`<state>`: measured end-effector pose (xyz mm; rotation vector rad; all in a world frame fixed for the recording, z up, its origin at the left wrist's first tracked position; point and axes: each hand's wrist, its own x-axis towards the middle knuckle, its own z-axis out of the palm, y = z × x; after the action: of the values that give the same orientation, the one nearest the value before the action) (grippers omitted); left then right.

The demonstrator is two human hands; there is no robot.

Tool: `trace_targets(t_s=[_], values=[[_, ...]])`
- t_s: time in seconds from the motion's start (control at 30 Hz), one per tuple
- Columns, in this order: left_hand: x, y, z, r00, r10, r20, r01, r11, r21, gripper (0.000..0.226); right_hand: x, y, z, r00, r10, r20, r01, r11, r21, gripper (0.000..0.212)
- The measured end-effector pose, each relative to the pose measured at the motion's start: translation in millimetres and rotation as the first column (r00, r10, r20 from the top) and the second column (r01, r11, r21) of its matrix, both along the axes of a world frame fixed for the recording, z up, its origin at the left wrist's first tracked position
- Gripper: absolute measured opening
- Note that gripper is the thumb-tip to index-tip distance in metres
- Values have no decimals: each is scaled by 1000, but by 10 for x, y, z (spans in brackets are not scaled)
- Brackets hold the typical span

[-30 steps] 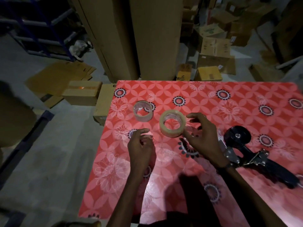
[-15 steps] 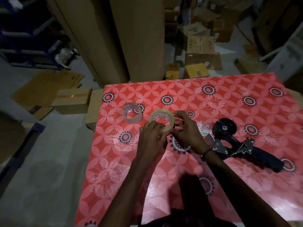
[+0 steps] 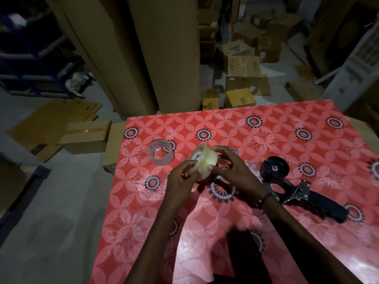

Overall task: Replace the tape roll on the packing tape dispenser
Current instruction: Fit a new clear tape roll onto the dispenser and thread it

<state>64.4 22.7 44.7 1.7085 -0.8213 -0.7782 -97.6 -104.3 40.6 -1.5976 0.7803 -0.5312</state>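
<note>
Step in hand: prepping the fresh roll, not mounting yet. New tape roll (image 3: 203, 161) is lifted off the table (image 3: 266, 124), tipped on edge, held between both hands near the table's centre.

Left hand (image 3: 181, 181) grips the roll's near-left side, fingers (image 3: 189, 168) curled round the outer wrap and rim. Right hand (image 3: 231, 171) cups it from 3 o'clock, fingers (image 3: 220, 149) arched over the top and thumb tip pressed on the outer face. Both sets of fingers are clenched on the roll, neither released. Looks like hunting for the free tape end, but the end itself is too small to see.

Tape dispenser (image 3: 291, 185) lies flat at 3 o'clock from the hands, well apart from the roll, hub bare, handle pointing toward 4 o'clock. Nobody touches it.

Old roll (image 3: 161, 152), nearly spent and see-through, sits on the table at 10 o'clock from the hands, near but not touching.

Next move, my read: find and peel the leading edge, then carry the roll over to the hub at 3 o'clock, core lined up with the hub, sticky side facing the right way for the roller and blade. Needs one hand freed to steady the dispenser.

Risk: wrong orientation means remounting.
</note>
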Motion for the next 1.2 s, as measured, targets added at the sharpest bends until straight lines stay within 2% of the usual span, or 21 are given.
trace_targets(t_s=[0.1,0.17,0.33,0.53,0.67,0.8,1.0,1.1,1.2], values=[[-101,87,175,955,24,-297,-38,999,-39,22,-70,0,190,998,64,-17,-65,997,-40,61],[-143,148,241,928,-1,-372,-22,998,-58,22,-126,29,298,994,110,10,-109,993,-49,66],[-281,237,414,911,-36,-411,-11,994,-111,17,-205,118,455,988,125,95,-113,986,-123,71],[-416,211,709,888,-1,-459,-98,977,-192,26,-258,102,681,989,143,46,-105,878,-467,81],[-471,189,854,894,-18,-448,-109,961,-255,30,-276,50,781,990,123,74,-79,897,-435,94],[-525,170,916,910,-8,-415,-110,959,-261,32,-302,49,852,989,133,69,-91,900,-427,93],[-559,151,991,882,9,-471,-175,935,-308,32,-268,27,913,987,145,66,-69,763,-642,91],[-569,149,1025,886,-10,-464,-160,932,-324,33,-252,-5,912,985,153,84,-85,842,-533,101],[-570,125,1017,898,-15,-439,-147,932,-332,34,-252,-24,927,985,151,88,-91,874,-477,96]])
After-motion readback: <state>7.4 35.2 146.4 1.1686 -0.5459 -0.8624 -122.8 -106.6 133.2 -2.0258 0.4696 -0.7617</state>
